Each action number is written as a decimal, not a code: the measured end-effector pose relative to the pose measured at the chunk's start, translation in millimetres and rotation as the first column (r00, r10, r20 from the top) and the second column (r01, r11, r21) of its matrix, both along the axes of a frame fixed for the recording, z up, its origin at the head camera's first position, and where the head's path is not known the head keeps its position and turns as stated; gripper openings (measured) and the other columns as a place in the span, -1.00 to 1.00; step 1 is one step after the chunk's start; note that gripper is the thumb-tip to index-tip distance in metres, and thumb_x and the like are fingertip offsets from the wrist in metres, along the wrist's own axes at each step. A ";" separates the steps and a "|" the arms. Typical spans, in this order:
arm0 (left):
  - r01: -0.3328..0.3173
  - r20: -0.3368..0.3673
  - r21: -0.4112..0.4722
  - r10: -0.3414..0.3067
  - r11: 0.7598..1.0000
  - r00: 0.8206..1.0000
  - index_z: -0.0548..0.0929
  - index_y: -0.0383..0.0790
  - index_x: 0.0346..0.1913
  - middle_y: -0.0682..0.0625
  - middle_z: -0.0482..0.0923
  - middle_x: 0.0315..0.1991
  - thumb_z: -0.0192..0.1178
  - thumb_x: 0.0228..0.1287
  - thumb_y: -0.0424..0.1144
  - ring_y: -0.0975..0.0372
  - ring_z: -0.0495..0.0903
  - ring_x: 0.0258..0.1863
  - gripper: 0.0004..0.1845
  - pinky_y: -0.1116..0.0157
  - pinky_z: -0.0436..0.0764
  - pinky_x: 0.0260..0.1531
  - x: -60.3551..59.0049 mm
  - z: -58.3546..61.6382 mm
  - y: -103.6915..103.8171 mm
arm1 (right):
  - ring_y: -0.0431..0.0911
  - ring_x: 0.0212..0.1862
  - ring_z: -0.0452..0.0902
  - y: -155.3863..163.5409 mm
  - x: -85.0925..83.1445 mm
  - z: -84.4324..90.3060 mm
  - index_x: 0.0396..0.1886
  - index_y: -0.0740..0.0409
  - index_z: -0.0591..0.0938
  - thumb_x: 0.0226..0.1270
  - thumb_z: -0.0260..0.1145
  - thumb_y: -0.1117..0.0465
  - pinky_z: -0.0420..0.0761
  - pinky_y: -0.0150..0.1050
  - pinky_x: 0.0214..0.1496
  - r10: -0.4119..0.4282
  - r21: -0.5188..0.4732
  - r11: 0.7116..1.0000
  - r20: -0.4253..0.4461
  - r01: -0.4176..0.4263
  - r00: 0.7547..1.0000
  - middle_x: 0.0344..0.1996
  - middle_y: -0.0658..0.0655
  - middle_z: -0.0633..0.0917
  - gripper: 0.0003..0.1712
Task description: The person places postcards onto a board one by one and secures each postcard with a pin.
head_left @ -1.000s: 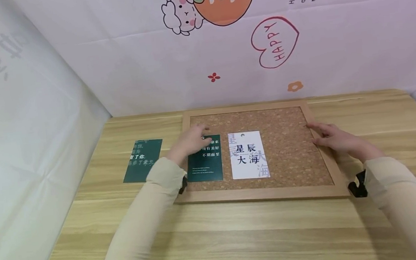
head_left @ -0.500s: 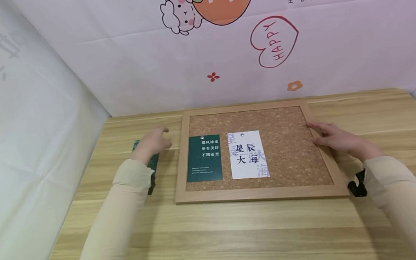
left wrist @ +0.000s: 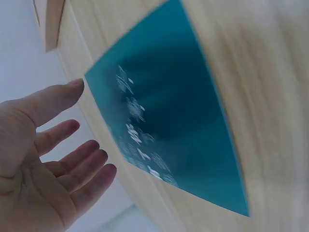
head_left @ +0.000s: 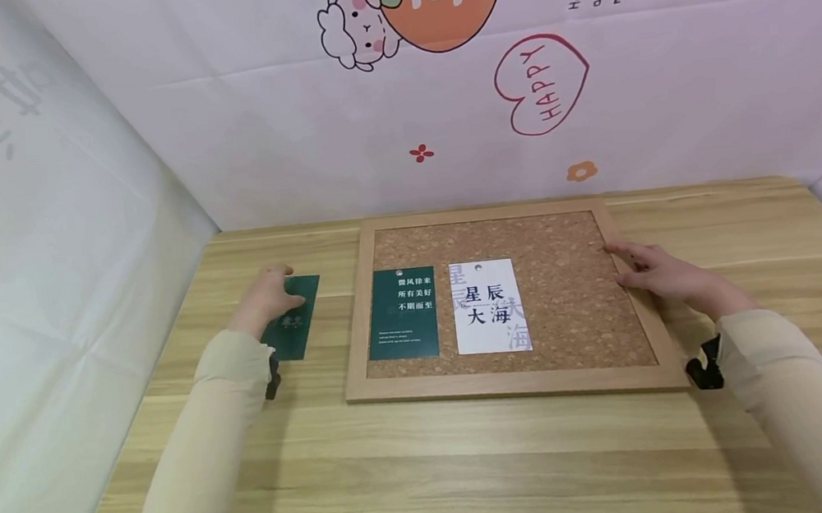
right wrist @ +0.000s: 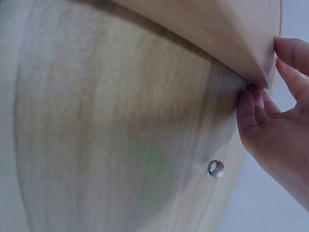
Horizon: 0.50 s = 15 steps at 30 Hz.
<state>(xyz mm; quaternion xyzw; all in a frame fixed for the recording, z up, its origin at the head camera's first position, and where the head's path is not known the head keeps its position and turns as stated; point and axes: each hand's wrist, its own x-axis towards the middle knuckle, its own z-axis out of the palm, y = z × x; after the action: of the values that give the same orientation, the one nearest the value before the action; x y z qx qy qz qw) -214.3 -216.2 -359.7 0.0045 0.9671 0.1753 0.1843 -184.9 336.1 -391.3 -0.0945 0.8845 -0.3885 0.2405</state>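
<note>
My left hand [head_left: 266,297] is over the left part of a loose dark green card [head_left: 295,329] on the table. In the left wrist view its thumb and fingers are spread, apart from the card [left wrist: 169,106], with nothing between them. My right hand [head_left: 658,270] grips the right edge of a wood-framed cork board [head_left: 572,307]. In the right wrist view, fingers of that hand [right wrist: 285,130] lie on both sides of the frame's edge [right wrist: 231,43]. On the board are a green card [head_left: 405,331] and a white card [head_left: 493,335], each with a round pin at its top.
The wooden table [head_left: 431,469] extends in front of the board. A small shiny round object [right wrist: 216,169] lies on the tabletop near my right hand. A printed white cloth [head_left: 282,153] hangs behind the table, and another white cloth stands at the left.
My left hand has moved left from the green card on the board to the loose green card on the table. My right hand has stayed on the board's right edge.
</note>
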 end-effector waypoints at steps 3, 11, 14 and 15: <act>-0.028 0.008 -0.007 0.029 1.000 1.000 0.09 -0.51 0.41 -0.54 0.08 0.36 0.12 0.35 -0.19 -0.30 0.20 0.33 -0.27 -0.21 0.25 0.32 1.5 -1.1 -6.7 | 0.57 0.38 -0.38 -0.7 0.3 0.9 0.52 0.31 -0.14 0.51 0.04 0.17 -0.07 0.50 0.29 0.000 -0.003 1.000 -0.001 0.000 1.000 0.43 0.56 -0.31 -0.20; -0.084 0.013 0.010 0.084 0.996 0.996 0.06 -0.56 0.41 -0.56 0.08 0.34 0.18 0.32 -0.12 -0.31 0.17 0.33 -0.18 -0.19 0.26 0.32 6.1 -2.8 -16.3 | 0.58 0.37 -0.37 -0.9 1.1 2.1 0.52 0.27 -0.16 0.51 0.03 0.15 -0.07 0.51 0.28 -0.001 0.011 1.000 0.007 0.001 1.000 0.41 0.58 -0.36 -0.20; -0.088 0.003 0.004 0.088 0.996 0.996 0.08 -0.58 0.39 -0.57 0.11 0.32 0.20 0.31 -0.12 -0.31 0.20 0.31 -0.18 -0.18 0.28 0.31 7.5 -2.9 -17.2 | 0.58 0.37 -0.35 -1.2 1.2 2.5 0.52 0.28 -0.16 0.52 0.02 0.15 -0.06 0.50 0.29 -0.002 0.015 1.000 0.004 0.002 1.000 0.42 0.58 -0.34 -0.20; -0.084 0.000 -0.003 0.084 0.996 0.996 0.09 -0.59 0.38 -0.57 0.14 0.31 0.21 0.30 -0.11 -0.31 0.23 0.30 -0.18 -0.17 0.31 0.30 7.7 -3.1 -17.0 | 0.58 0.37 -0.35 -1.1 1.2 2.5 0.52 0.28 -0.16 0.52 0.02 0.15 -0.06 0.50 0.29 -0.001 0.015 1.000 0.003 0.001 1.000 0.42 0.58 -0.33 -0.20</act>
<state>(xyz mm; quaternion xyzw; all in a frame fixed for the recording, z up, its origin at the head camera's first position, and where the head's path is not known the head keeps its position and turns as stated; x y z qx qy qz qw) -206.6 -233.2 -362.7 -0.0366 0.9667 0.1814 0.1768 -183.7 335.0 -388.8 -0.0916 0.8871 -0.3822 0.2422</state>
